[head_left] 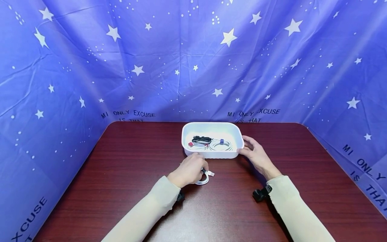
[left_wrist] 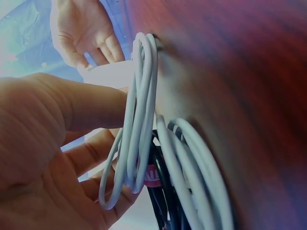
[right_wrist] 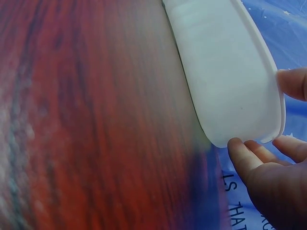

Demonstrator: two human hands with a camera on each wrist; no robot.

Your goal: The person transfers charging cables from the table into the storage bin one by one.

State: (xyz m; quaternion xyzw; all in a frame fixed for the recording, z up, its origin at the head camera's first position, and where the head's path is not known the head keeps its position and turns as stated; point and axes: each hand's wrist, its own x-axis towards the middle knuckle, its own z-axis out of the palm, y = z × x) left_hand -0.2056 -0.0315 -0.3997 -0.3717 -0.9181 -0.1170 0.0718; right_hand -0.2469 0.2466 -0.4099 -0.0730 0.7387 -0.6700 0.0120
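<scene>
My left hand (head_left: 188, 169) is just in front of the white plastic box (head_left: 217, 155), holding a coiled white USB cable (head_left: 203, 182) whose white plug (head_left: 211, 173) sticks out to the right. In the left wrist view the thumb presses on this white coil (left_wrist: 139, 108). Close beside it are another white coil (left_wrist: 184, 163) and a black cable (left_wrist: 165, 191) with a red band; whether the hand holds these too, I cannot tell. My right hand (head_left: 257, 154) grips the box's right end, thumb and fingers around the corner, as the right wrist view shows.
Inside the box lie a bundled black cable (head_left: 202, 140), a coiled white cable with a purple tie (head_left: 222, 141) and a red plug end (head_left: 190, 144). The box stands near the back edge of the dark red wooden table (head_left: 136, 148). Blue star-printed cloth (head_left: 181, 50) hangs behind and at both sides.
</scene>
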